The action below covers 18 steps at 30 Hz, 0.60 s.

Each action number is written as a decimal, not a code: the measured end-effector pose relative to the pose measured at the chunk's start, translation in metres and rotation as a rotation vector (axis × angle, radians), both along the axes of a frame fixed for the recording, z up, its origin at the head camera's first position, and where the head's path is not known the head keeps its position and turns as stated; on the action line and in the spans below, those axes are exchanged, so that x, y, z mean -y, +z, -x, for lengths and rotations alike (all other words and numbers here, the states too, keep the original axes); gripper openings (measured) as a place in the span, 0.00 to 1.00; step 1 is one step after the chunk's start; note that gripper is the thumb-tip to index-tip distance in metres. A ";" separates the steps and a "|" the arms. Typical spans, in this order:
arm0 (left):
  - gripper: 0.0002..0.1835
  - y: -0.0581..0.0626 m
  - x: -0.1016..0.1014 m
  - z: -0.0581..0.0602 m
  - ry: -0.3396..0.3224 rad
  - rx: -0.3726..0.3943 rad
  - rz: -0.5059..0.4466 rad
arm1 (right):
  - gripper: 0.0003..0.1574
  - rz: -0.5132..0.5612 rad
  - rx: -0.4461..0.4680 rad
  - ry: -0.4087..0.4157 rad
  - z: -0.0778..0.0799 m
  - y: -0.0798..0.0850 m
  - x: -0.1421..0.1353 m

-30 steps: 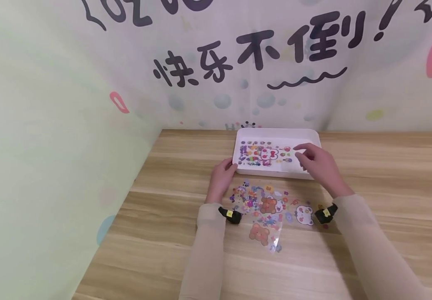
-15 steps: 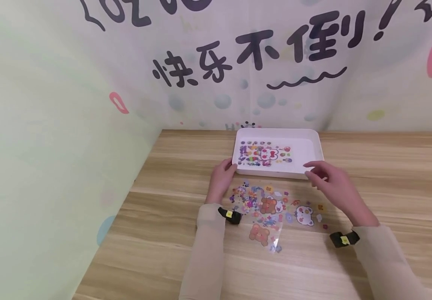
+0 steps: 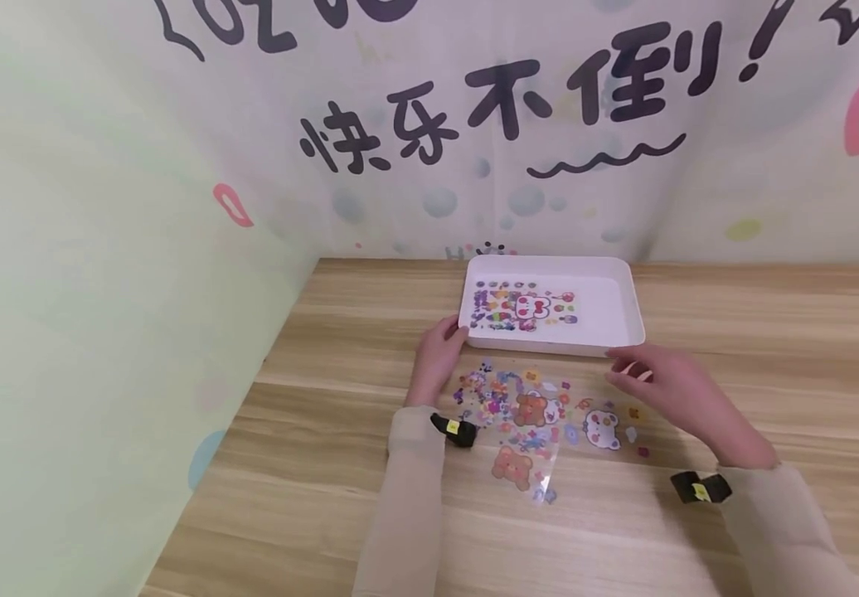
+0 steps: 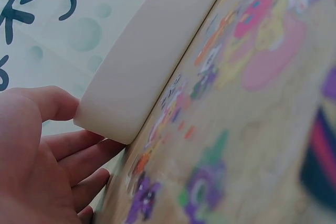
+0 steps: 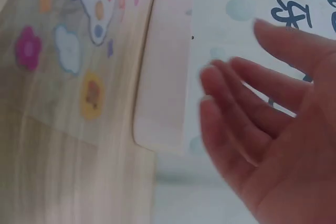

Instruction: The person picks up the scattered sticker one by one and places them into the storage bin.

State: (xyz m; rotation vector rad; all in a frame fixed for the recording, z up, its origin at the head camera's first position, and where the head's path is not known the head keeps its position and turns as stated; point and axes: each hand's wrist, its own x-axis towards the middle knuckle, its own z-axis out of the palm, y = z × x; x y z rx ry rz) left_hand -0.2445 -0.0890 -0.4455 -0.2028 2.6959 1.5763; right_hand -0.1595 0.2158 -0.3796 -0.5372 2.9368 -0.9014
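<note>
A white plastic tray [image 3: 610,303] stands at the back of the wooden table, with a clear sticker sheet [image 3: 532,307] lying in its left part. At the tray's front left corner, my left hand [image 3: 435,363] holds on; in the left wrist view its thumb is at the rim and its fingers [image 4: 84,153] are low at the corner. My right hand [image 3: 668,385] hovers by the front right corner, fingers loosely bent and holding nothing. The right wrist view shows a gap between that hand and the tray wall [image 5: 163,72]. Overlapping transparent sticker sheets [image 3: 513,469] lie in front of the tray.
Printed cloth [image 3: 400,207] with dark lettering hangs right behind the tray, and a pale cloth wall [image 3: 101,332] borders the table on the left. Wooden tabletop [image 3: 795,332] extends to the right of the tray. Both wrists carry black straps [image 3: 701,487].
My right hand has drawn back from above the tray's right part, moving right and toward me to beside its front right corner. My left hand stays at the left corner.
</note>
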 end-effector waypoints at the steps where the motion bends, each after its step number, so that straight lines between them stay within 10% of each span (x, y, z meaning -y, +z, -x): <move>1: 0.24 0.001 0.000 0.000 0.001 -0.001 0.002 | 0.22 -0.013 0.012 0.008 0.000 0.000 0.001; 18: 0.23 0.003 0.000 -0.001 0.001 0.001 0.006 | 0.38 -0.116 0.277 0.029 0.003 -0.011 -0.010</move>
